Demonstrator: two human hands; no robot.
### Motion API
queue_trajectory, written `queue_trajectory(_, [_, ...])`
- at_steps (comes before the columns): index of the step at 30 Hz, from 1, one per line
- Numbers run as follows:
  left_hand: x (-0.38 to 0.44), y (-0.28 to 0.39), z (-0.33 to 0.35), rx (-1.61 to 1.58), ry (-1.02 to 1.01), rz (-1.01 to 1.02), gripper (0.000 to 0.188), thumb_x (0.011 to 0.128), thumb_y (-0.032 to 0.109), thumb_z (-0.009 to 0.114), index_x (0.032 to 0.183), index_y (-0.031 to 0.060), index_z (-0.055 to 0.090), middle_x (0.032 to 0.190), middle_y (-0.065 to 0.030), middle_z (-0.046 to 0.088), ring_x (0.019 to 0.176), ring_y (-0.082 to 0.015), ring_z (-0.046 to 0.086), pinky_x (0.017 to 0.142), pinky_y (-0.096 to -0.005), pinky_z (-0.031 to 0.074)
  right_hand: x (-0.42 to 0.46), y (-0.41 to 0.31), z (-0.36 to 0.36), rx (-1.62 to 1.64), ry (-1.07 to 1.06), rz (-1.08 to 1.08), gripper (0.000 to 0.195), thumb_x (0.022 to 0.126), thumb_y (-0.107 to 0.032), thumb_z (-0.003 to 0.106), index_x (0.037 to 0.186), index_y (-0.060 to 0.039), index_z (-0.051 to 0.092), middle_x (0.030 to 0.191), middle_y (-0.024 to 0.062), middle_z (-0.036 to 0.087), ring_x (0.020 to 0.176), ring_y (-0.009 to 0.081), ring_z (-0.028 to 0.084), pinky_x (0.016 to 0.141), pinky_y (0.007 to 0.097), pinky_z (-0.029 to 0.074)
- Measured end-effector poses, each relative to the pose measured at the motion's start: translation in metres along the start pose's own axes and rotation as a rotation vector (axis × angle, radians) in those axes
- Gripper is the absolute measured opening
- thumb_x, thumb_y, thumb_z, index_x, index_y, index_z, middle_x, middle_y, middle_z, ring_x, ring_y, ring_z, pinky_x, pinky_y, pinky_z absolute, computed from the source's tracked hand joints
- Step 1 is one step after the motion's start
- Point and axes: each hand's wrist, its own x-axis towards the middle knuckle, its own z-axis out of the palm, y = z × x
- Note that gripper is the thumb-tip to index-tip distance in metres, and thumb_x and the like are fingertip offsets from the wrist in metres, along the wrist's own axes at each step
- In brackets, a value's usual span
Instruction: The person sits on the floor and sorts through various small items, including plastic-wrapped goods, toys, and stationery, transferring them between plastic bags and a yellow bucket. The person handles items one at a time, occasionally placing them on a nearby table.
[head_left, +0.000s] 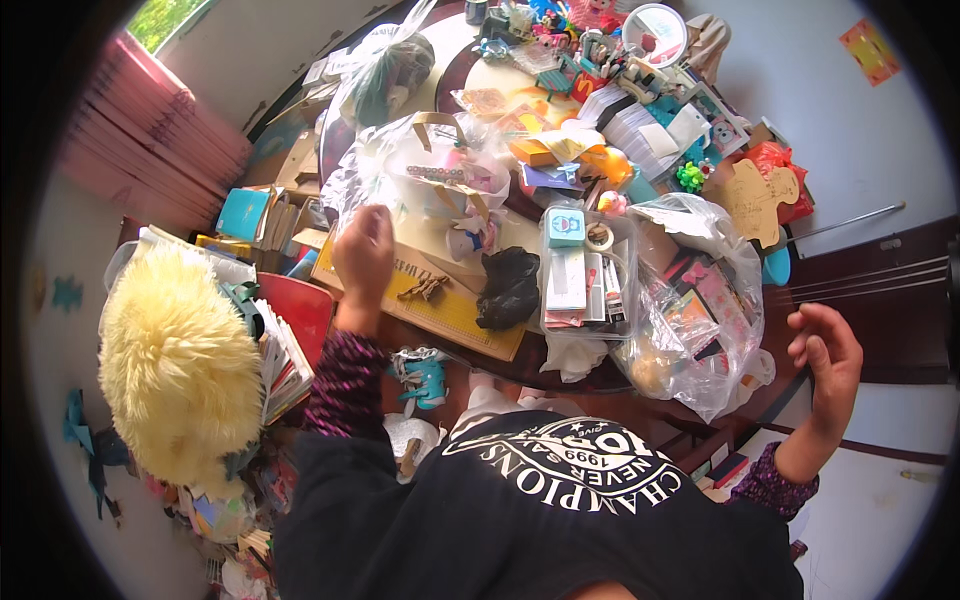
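Note:
My left hand (365, 255) is raised with curled fingers at the near left side of the round table, slightly blurred. Whether it holds anything is hidden. Close to it are a crumpled transparent plastic bag (360, 169) and a long yellow cardboard box (457, 315). A black plastic bag (510, 289) lies bunched on that box, beside a small brown crumpled piece (424, 288). My right hand (829, 364) hangs in the air on the right, fingers loosely bent and apart, with nothing in it. Nearest to it is a transparent plastic bag (705, 337) of colourful packets.
A transparent plastic bin (628, 300) holds a blue tin (565, 226), a tape roll (598, 235) and boxes. Toys, paper stacks (626, 127) and a round mirror (654, 36) crowd the far side. A fluffy yellow cushion-like item (180, 360) and books (281, 360) stand left.

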Motion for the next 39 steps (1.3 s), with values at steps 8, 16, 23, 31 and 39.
queue_trajectory(8, [-0.106, -0.010, 0.012, 0.101, -0.353, -0.271, 0.034, 0.068, 0.024, 0.072, 0.097, 0.0084, 0.062, 0.091, -0.0091, 0.058, 0.079, -0.0237, 0.057, 0.071, -0.0332, 0.046, -0.011, 0.037, -0.020, 0.076, -0.018, -0.022, 0.035, 0.084, -0.023, 0.061, 0.109, 0.0014, 0.054, 0.094, 0.0080, 0.061, 0.070, 0.0062, 0.053, 0.060, 0.0181, 0.041])
queue_trajectory(16, [-0.112, -0.011, 0.030, 0.260, -0.257, -0.357, 0.035, 0.068, 0.025, 0.071, 0.099, 0.0102, 0.061, 0.093, -0.0102, 0.057, 0.090, -0.0278, 0.054, 0.079, -0.0352, 0.044, -0.008, 0.079, -0.048, 0.189, -0.043, -0.022, 0.036, 0.083, -0.024, 0.063, 0.106, 0.0016, 0.055, 0.091, 0.0078, 0.061, 0.068, 0.0069, 0.054, 0.060, 0.0181, 0.041])
queue_trajectory(23, [-0.091, 0.010, 0.014, 0.254, -0.245, -0.378, 0.038, 0.069, 0.029, 0.071, 0.099, 0.0088, 0.060, 0.098, -0.0115, 0.057, 0.093, -0.0287, 0.055, 0.079, -0.0360, 0.045, -0.009, 0.092, -0.063, 0.163, 0.022, -0.002, 0.035, 0.083, -0.024, 0.062, 0.107, 0.0013, 0.055, 0.089, 0.0069, 0.061, 0.068, 0.0063, 0.053, 0.060, 0.0183, 0.041])
queue_trajectory(31, [-0.079, 0.000, 0.008, 0.482, -0.385, -0.072, 0.074, 0.069, 0.047, 0.067, 0.121, 0.0007, 0.041, 0.104, -0.0159, 0.051, 0.093, -0.0308, 0.049, 0.081, -0.0392, 0.039, -0.007, 0.050, -0.047, 0.014, 0.042, 0.082, 0.036, 0.084, -0.026, 0.061, 0.106, 0.0005, 0.055, 0.089, 0.0057, 0.059, 0.069, 0.0059, 0.052, 0.061, 0.0172, 0.041])
queue_trajectory(39, [-0.093, -0.026, 0.036, 0.448, -0.396, 0.077, 0.040, 0.075, 0.033, 0.062, 0.103, 0.0068, 0.050, 0.087, -0.0097, 0.046, 0.084, -0.0263, 0.047, 0.073, -0.0369, 0.037, 0.042, -0.008, 0.011, 0.033, -0.093, 0.073, 0.032, 0.079, -0.015, 0.065, 0.103, 0.0033, 0.056, 0.087, 0.0068, 0.058, 0.069, 0.0083, 0.052, 0.060, 0.0186, 0.042])
